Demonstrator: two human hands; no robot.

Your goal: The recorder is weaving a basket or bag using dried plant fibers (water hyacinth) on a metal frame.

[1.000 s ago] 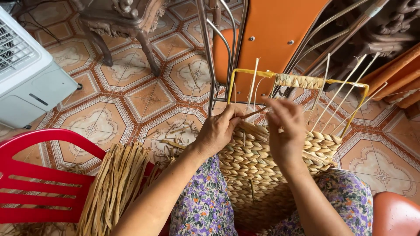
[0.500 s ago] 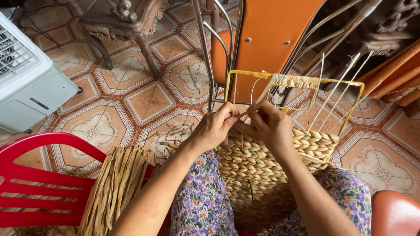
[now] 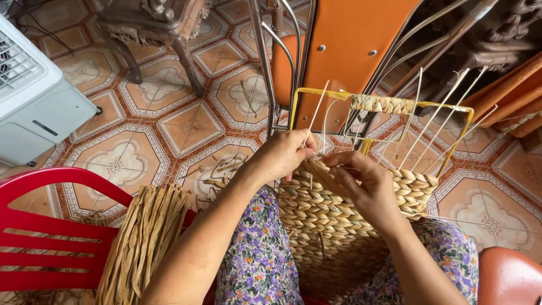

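Observation:
A half-woven straw basket (image 3: 339,226) rests on my lap, built on a yellow wire frame (image 3: 451,107) with thin pale upright ribs (image 3: 435,116). My left hand (image 3: 282,155) pinches a flat straw strand at the basket's top left edge, close to one upright rib. My right hand (image 3: 367,181) grips the same strand just to the right, fingers curled against the woven rim. Both hands nearly touch. A short woven band (image 3: 381,103) wraps the frame's top bar.
A bundle of dry straw strands (image 3: 144,237) lies over a red plastic chair (image 3: 51,226) at my left. An orange chair with metal legs (image 3: 339,51) stands just behind the basket. A white fan unit (image 3: 34,96) sits far left on patterned tiles; carved wooden furniture legs (image 3: 164,28) beyond.
Both hands have slid down and to the left along the basket's rim, drawing closer together on the strand. The basket has shifted slightly in view.

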